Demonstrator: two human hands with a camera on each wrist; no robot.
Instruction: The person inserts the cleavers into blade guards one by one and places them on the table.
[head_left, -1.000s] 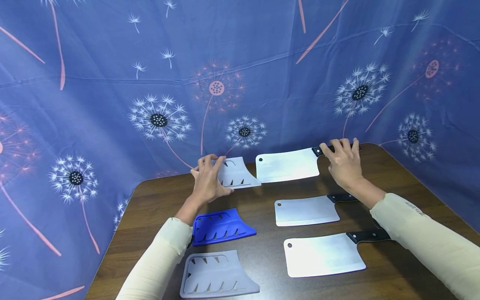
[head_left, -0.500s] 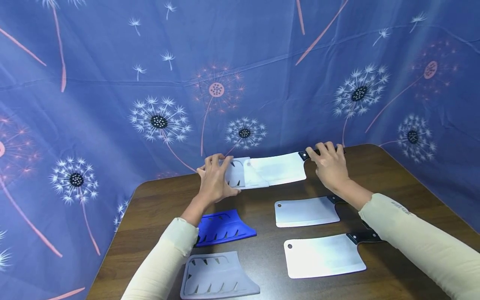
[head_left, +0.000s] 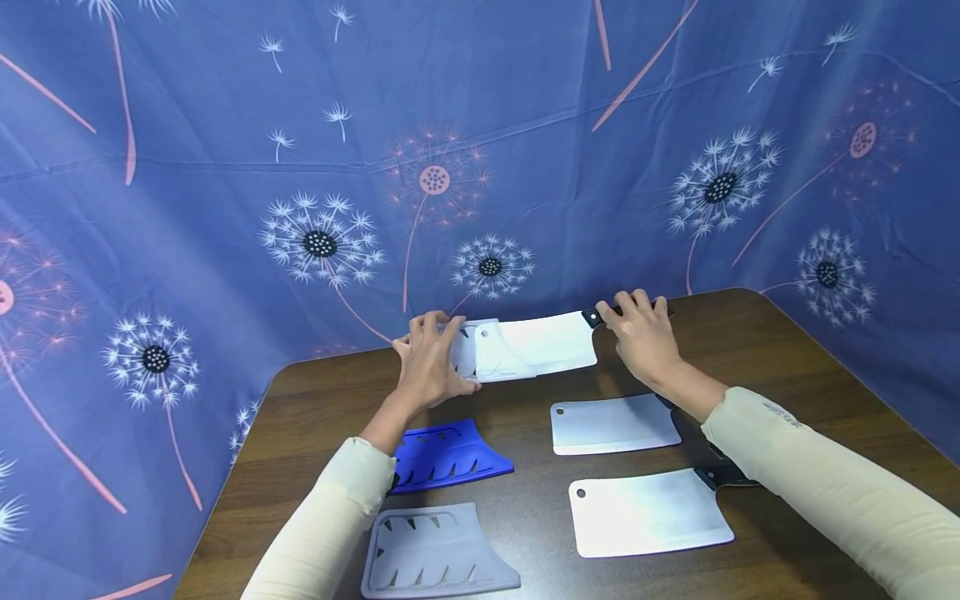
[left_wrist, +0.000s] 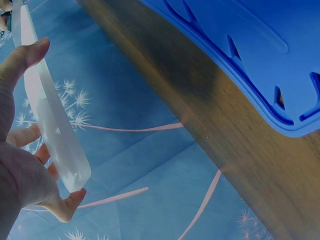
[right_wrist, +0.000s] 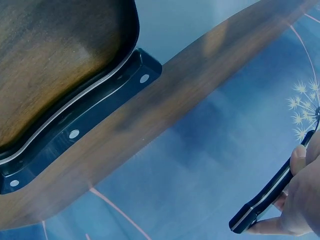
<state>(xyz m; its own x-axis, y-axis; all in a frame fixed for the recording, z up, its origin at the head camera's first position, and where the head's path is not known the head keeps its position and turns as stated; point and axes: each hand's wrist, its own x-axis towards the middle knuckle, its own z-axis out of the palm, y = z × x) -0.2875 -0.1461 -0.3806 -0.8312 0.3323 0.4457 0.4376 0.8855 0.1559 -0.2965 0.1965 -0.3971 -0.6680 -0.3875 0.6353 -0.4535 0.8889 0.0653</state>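
My left hand (head_left: 429, 360) grips a whitish, see-through blade guard (head_left: 512, 367) by its closed end at the back of the table. In the left wrist view, thumb and fingers span the edges of the guard (left_wrist: 55, 110). A cleaver (head_left: 566, 343) points left, the front part of its blade inside the guard and the rest bare. Its black handle (head_left: 592, 318) is held by my right hand (head_left: 641, 337), fingers wrapped over it. The right wrist view shows the handle's end (right_wrist: 245, 217) sticking out past my fingers.
On the wooden table (head_left: 300, 433), a blue blade guard (head_left: 457, 454) and a grey one (head_left: 438, 550) lie at the left, the blue one partly behind my left wrist. Two cleavers, a smaller (head_left: 615, 423) and a larger (head_left: 648, 510), lie right. A blue dandelion cloth (head_left: 570, 192) hangs behind.
My right hand has moved left with the cleaver, and the blade tip has slid into the guard. The left hand and guard have shifted slightly right.
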